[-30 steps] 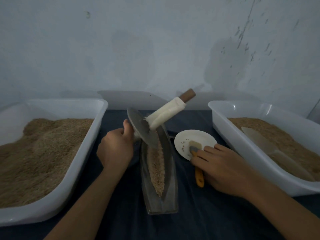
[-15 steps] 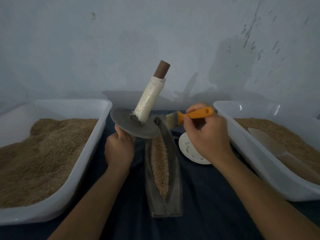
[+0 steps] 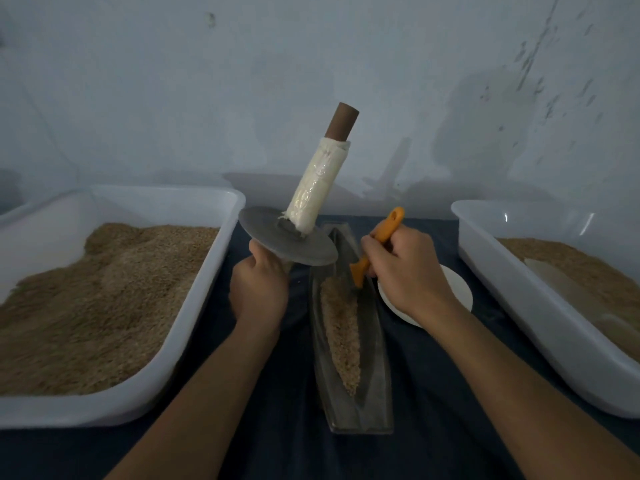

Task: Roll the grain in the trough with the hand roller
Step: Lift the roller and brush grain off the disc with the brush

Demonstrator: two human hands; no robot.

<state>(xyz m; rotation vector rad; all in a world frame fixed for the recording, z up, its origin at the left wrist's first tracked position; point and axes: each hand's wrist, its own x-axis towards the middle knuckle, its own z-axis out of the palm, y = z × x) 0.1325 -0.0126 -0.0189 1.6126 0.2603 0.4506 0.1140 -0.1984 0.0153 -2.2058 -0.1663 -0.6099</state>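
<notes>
The left hand [image 3: 259,292] grips the lower handle of the hand roller [image 3: 287,240], fingers curled round it under the grey disc, so the handle itself is mostly hidden. The roller is lifted clear of the trough [image 3: 349,341] and tipped, its disc lying nearly flat above the trough's far left end, and its upper handle, wrapped in pale film with a brown tip, leaning up and to the right.

The trough is a narrow boat-shaped dish running lengthwise on the dark counter [image 3: 433,393] between the two forearms. The grain [image 3: 341,336] lies in a long strip along its bottom.

The right hand [image 3: 405,271] holds an orange-handled brush [image 3: 379,244], fingers clamped round the handle, the working end pointed down into the far part of the trough; whether the bristles touch the grain is hard to tell in the dim light. The hand covers part of a small white plate [image 3: 457,292] just right of the trough.

A large white tub [image 3: 194,306] heaped with grain stands to the left, and a second white tub [image 3: 502,271] to the right holds grain and a pale scoop [image 3: 568,289] lying in it.
</notes>
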